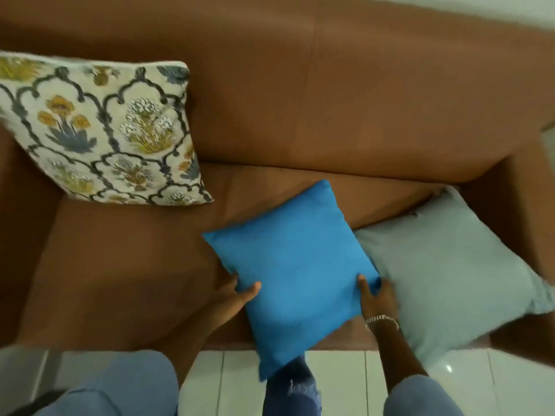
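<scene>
Gripping the blue cushion (294,265) by both side edges: is that needed for something so light?

I'd say so. The left hand (240,292) has its thumb on top and its fingers tucked under one edge, and the right hand (375,295) clasps the opposite edge the same way. Two holds stop a soft square from flopping or turning, so it can be set down squarely.

Where is it against the sofa (330,100)?

Over the sofa's front edge, turned like a diamond. Its far corner reaches over the seat, and its near corner hangs past the sofa's front, above the floor tiles (345,376). I cannot tell whether its underside rests on the seat or is lifted clear.

And the other two?

The floral cushion (99,130) stands propped against the sofa's backrest at the left end, which looks like a finished placement. The pale blue cushion (450,280) lies flat at the sofa's right end, slumped by the armrest and partly over the front edge. From this view the blue one covers a bit of its near side.

So what is the work?

Arranging, probably. The blue one seems meant for the sofa's backrest. Holding its near half leaves the far corner free to lead in. The right hand sits close against the pale cushion and might drag it off the sofa.
</scene>
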